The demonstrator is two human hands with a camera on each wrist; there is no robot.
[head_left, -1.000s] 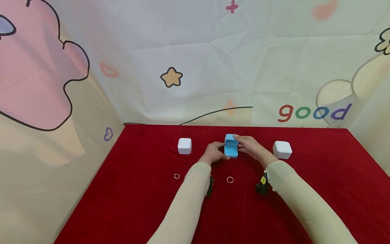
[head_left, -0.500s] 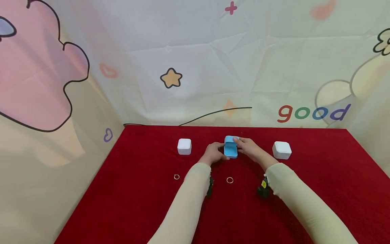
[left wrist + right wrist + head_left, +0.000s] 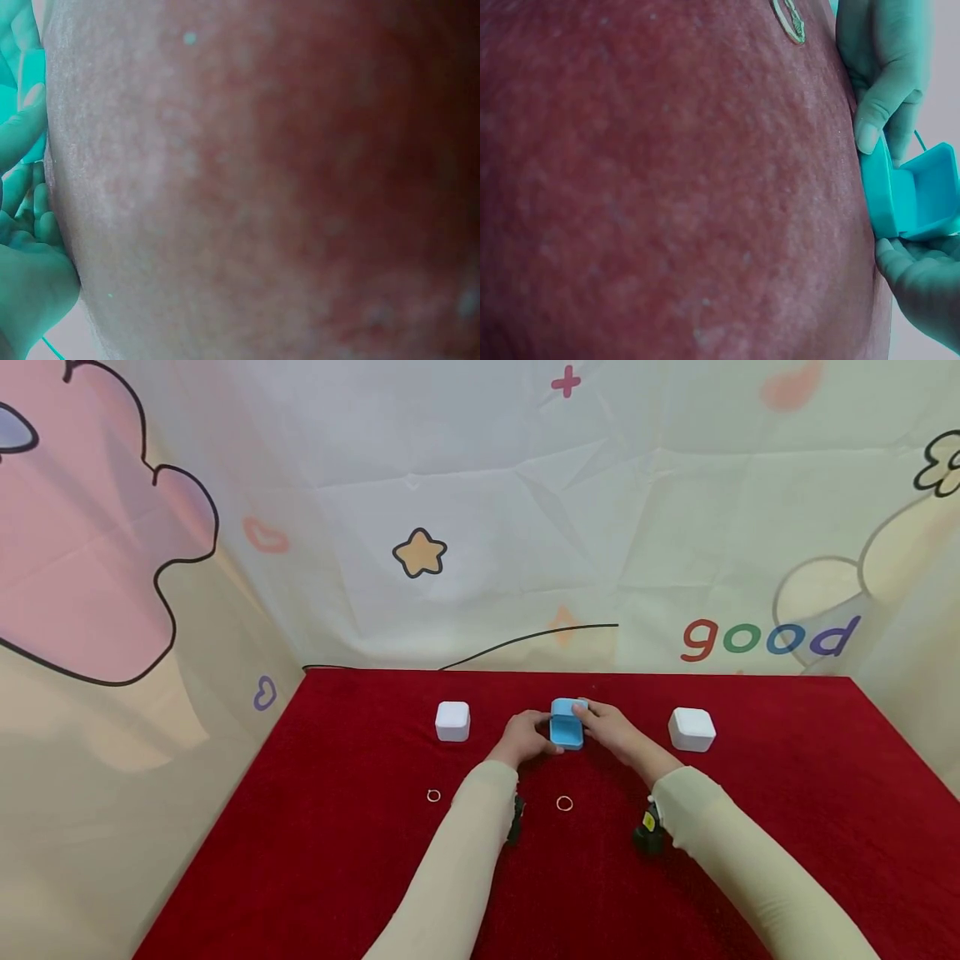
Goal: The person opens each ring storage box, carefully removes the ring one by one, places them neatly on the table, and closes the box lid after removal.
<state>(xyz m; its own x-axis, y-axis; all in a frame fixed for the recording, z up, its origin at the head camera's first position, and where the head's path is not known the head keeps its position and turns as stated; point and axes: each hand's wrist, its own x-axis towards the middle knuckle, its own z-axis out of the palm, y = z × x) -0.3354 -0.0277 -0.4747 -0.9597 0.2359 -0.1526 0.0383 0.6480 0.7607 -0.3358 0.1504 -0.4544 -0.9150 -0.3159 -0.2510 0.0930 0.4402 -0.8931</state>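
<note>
A light-blue ring box [image 3: 566, 737] stands on the red cloth with its lid raised, inside facing the head camera. At the left side of its base, my left hand [image 3: 522, 737] holds it between thumb and fingers. My right hand [image 3: 611, 727] grips the lid from the right, thumb on the lid's front edge. In the right wrist view the lid of the ring box [image 3: 930, 191] stands partway up from the base. Nearer the person, a ring [image 3: 565, 803] lies in front of the box, and a second ring [image 3: 433, 795] lies to its left.
A white box [image 3: 452, 722] stands left of the hands, and another white box [image 3: 692, 729] stands to the right, both with lids down. The red cloth [image 3: 337, 860] covers the table. Behind it hangs a printed curtain [image 3: 510, 543].
The lid of the blue ring box has tilted forward and down a little with my right hand, whose thumb has come lower. My left hand stays at the base.
</note>
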